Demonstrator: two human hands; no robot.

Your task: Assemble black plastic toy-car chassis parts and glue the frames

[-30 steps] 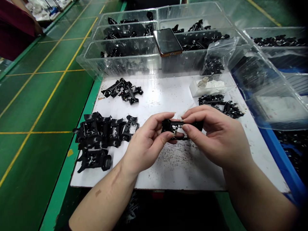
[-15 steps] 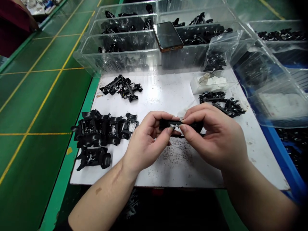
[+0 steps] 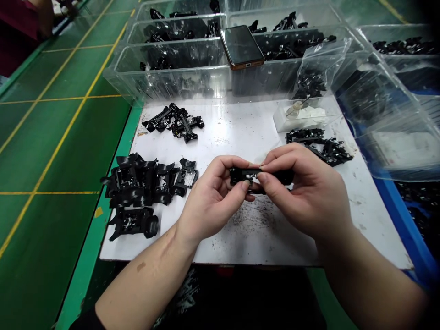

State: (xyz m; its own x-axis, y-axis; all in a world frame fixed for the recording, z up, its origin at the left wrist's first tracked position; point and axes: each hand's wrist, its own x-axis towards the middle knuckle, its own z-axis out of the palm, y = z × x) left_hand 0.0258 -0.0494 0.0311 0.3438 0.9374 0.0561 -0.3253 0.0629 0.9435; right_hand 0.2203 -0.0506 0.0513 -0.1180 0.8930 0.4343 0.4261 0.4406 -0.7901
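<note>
Between my two hands is a black plastic part (image 3: 254,174), held over the middle of the white board (image 3: 220,247). My left hand (image 3: 216,197) pinches its left end with thumb and fingers. On the right end, my right hand (image 3: 302,188) grips it, thumb tip near the part's centre. My fingers hide much of its underside. Left of my left hand lie several black curved parts (image 3: 132,181). A smaller black pile (image 3: 175,121) sits farther back. Thin black pieces (image 3: 330,149) are heaped just beyond my right hand.
Clear divided bins (image 3: 178,80) with black parts stand behind the board, a phone (image 3: 241,46) resting on their rims. A white tray (image 3: 299,117) with a small bottle and a plastic bag (image 3: 319,64) are at back right. A person's arm (image 3: 44,18) shows at upper left.
The black part has tilted slightly between my fingers, and both hands keep their hold. The whole view has shifted a little. The person at upper left has moved slightly.
</note>
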